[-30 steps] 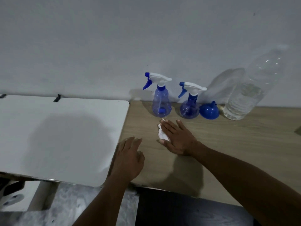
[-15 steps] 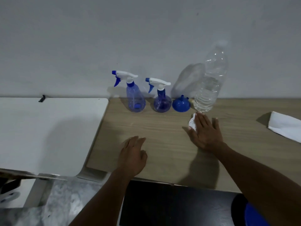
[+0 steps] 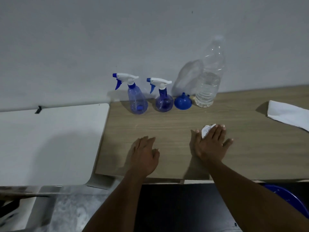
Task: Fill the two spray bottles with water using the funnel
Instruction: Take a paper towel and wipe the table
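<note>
Progress: filling seems done to me — tall spray bottle [image 3: 137,101] and round spray bottle [image 3: 164,102] capped by the wall, funnel [image 3: 183,102] upside down beside | my right hand [image 3: 209,144]: fingers straight, pressing tissue [image 3: 206,129] on desk [image 3: 167,121] | my left hand [image 3: 143,153]: flat, empty

Dim, bluish and slightly soft, the water bottle [image 3: 208,86] casting a shadow leftward on the wall [image 3: 66,47], edges bowing

A white tabletop with rounded corners [image 3: 50,144] sits just beside the light wooden desk [image 3: 167,124], on its left. A folded white cloth [image 3: 287,114] lies at the desk's right side, and a crumpled white tissue [image 3: 206,129] lies nearer the middle.
</note>
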Action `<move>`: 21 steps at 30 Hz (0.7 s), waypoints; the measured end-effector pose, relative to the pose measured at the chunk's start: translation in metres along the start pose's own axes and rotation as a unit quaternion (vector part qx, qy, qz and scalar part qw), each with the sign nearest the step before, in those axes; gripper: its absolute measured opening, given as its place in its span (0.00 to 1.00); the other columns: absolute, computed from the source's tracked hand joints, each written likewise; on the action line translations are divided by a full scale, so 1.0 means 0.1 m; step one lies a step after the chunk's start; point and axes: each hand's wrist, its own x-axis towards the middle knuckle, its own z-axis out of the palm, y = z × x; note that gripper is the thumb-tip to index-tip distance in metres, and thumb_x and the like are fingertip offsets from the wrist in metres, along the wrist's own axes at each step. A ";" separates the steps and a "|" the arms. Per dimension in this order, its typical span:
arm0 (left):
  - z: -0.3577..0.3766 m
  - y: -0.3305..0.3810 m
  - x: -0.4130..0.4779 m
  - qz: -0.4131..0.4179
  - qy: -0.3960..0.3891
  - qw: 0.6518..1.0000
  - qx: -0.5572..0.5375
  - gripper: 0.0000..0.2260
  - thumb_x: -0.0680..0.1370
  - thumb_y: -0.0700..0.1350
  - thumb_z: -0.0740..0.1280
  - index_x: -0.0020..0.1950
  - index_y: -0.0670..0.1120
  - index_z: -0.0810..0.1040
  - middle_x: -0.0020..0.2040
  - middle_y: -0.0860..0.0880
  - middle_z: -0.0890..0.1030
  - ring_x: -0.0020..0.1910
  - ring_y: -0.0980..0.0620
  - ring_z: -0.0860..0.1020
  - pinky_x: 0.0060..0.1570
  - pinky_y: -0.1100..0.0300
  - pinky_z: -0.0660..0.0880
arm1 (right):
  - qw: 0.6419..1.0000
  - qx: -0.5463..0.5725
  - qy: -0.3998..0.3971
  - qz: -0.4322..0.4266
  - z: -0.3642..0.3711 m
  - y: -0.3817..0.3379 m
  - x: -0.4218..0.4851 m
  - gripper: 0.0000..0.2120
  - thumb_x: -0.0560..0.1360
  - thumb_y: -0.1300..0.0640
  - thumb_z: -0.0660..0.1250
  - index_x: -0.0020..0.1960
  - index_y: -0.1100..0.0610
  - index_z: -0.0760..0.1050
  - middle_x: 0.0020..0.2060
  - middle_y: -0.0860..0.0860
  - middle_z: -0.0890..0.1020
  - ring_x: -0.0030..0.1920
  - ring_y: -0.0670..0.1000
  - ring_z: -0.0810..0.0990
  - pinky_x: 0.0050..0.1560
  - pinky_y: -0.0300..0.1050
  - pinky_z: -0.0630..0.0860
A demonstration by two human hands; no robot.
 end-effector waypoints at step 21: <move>-0.78 -2.17 -0.53 -0.030 0.076 0.996 -0.031 0.23 0.76 0.44 0.66 0.72 0.48 0.72 0.71 0.45 0.72 0.72 0.44 0.66 0.70 0.48 0.67 | 0.912 -0.058 -0.125 -0.387 0.90 -2.71 -1.45 0.42 0.78 0.32 0.34 0.81 0.59 0.44 0.81 0.55 0.46 0.80 0.53 0.38 0.76 0.64 0.37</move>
